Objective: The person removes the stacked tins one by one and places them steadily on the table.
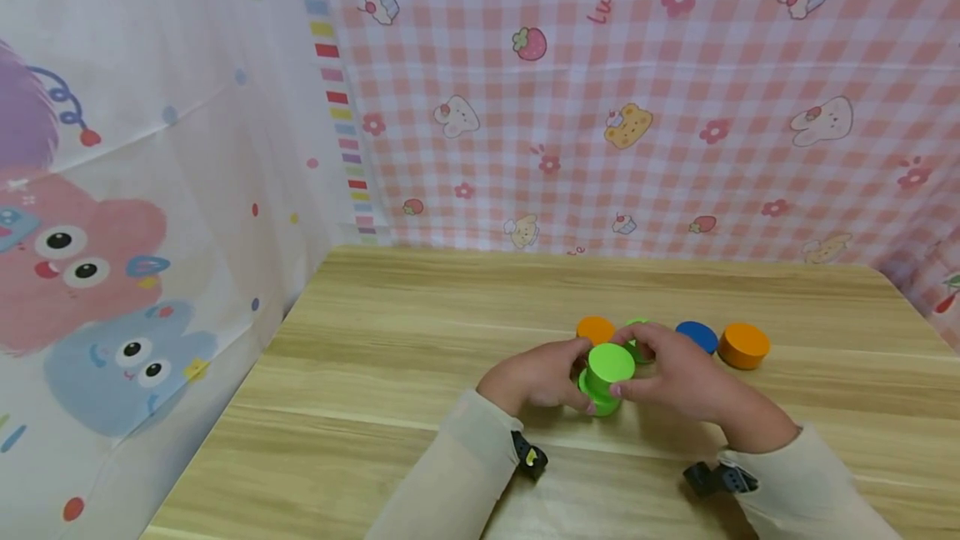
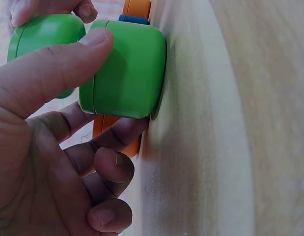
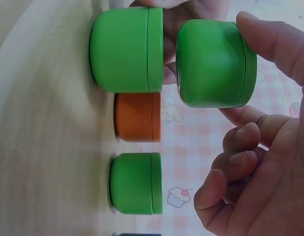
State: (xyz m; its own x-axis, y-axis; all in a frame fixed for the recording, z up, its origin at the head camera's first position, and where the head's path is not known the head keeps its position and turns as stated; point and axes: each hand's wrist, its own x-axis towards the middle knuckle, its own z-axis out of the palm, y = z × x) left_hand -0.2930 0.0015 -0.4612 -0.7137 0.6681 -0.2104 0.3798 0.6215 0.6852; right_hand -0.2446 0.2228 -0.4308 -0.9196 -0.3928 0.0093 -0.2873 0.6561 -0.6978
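Two small green lidded jars are between the hands, one above the other. The lower green jar [image 2: 129,71] stands upright on the wooden table. My left hand [image 1: 536,377] grips its side, with the thumb [image 2: 58,73] across the front and fingers behind. Just over its lid, my right hand [image 1: 686,377] holds the upper green jar [image 3: 213,64] between thumb and fingers. In the right wrist view a narrow gap separates the two jars, and the upper one is slightly tilted. The other right fingers curl loosely below.
Behind the hands stand an orange jar [image 1: 595,330], another green jar [image 3: 134,183] partly covered by the right hand in the head view, a blue jar [image 1: 696,337] and a second orange jar [image 1: 744,346]. A checked pink curtain [image 1: 495,157] hangs beyond the table [image 1: 375,340].
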